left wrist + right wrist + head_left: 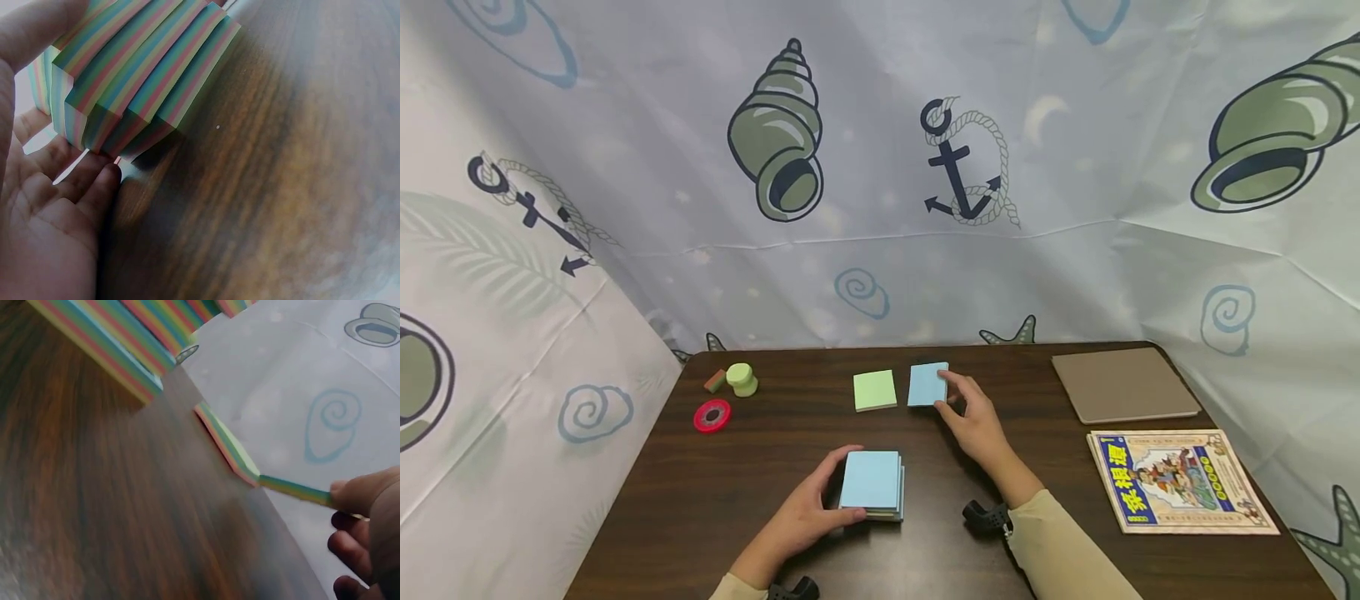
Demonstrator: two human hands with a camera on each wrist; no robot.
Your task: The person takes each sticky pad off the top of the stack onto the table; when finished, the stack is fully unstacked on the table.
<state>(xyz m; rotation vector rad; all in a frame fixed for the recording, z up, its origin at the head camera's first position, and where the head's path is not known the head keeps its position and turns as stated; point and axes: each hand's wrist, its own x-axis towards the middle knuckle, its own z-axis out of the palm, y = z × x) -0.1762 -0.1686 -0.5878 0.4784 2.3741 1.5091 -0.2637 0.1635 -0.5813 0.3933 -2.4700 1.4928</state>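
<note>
The left hand (805, 517) gripped a stack of note pads (872, 485) at the front of the desk (700, 500) — fingers curled round its side. Farther back, the right hand (973, 425) pinched a blue pad (927, 384) by its edge — beside a green pad (874, 390).

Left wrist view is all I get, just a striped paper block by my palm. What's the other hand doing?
Observer: The right hand pinches a thin blue pad at its edge, farther back on the table.
Operator: Anything beside that pad?
Observer: A green pad lies flat just left of it, not touching.
Operator: And my block from above?
Observer: The left hand holds a stack of pads, blue sheet on top.
</note>
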